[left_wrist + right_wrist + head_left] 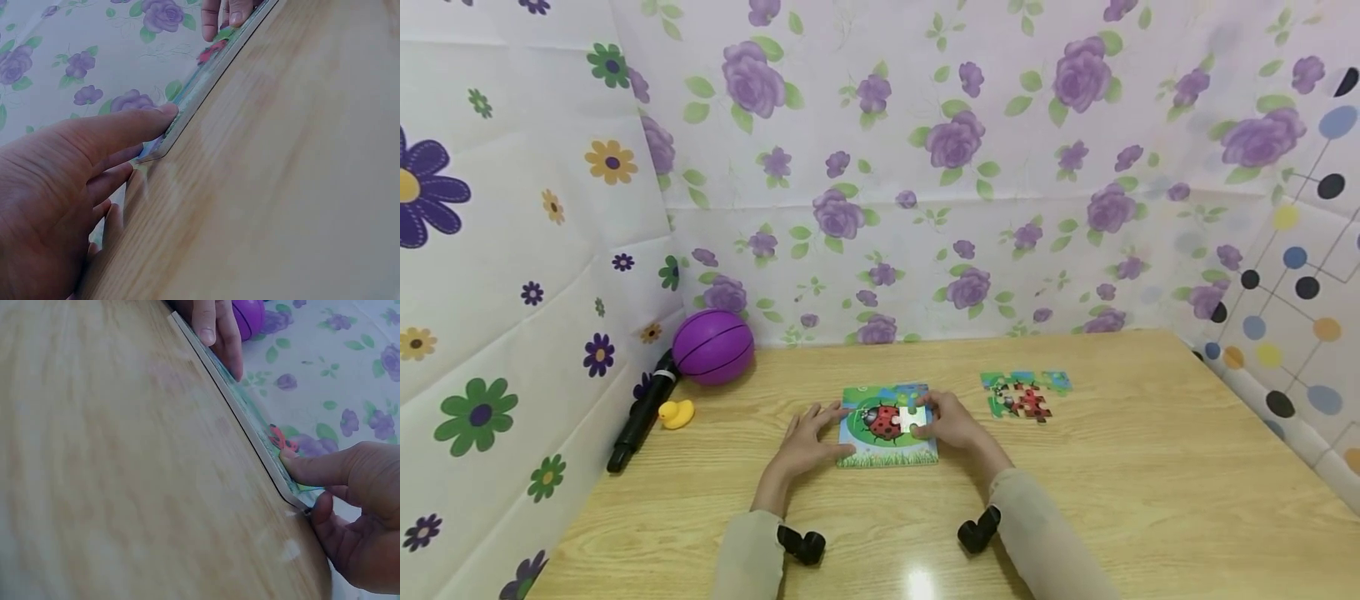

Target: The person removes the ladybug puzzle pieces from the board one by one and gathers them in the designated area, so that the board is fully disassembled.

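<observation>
A jigsaw puzzle (880, 457) with a ladybug picture lies flat on the wooden table, a pale gap (910, 419) showing right of the ladybug's middle. At that gap my right hand (953, 422) pinches a puzzle piece (280, 436), which shows red with dark spots and tilts up from the board in the right wrist view. Most of the piece is hidden by thumb and fingers. My left hand (807, 442) rests at the puzzle's left edge, fingers spread. Its thumb touches the front left part of the frame in the left wrist view.
Several loose, partly joined puzzle pieces (1030, 398) lie right of the board. At the table's left side are a purple ball (712, 347), a yellow rubber duck (676, 414) and a black rod (643, 412). Flowered cloth (895, 175) hangs behind the table.
</observation>
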`<state>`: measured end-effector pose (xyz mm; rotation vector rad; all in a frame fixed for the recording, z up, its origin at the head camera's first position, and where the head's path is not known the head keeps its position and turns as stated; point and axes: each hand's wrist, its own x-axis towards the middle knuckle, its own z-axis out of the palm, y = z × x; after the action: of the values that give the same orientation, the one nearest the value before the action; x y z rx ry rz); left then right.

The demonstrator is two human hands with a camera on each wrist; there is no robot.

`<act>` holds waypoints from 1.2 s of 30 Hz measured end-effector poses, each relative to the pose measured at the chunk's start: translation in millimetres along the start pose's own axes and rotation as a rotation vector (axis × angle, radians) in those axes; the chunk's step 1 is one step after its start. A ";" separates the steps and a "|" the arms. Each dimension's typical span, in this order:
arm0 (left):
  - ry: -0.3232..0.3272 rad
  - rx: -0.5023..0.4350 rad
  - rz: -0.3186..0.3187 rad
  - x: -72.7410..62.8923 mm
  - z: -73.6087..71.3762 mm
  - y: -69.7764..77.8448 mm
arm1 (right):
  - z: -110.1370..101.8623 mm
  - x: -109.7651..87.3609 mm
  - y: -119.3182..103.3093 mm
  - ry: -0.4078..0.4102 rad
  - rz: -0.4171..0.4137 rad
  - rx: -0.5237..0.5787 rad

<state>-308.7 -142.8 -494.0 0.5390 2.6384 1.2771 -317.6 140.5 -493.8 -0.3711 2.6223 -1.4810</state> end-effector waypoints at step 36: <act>0.004 -0.014 0.006 2.4 2.4 -4.7 | 0.4 -1.5 7.4 -0.050 0.025 0.045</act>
<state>-311.3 -142.9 -499.2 0.5430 2.6309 1.2995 -317.3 144.2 -500.3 -0.3644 2.5415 -1.5006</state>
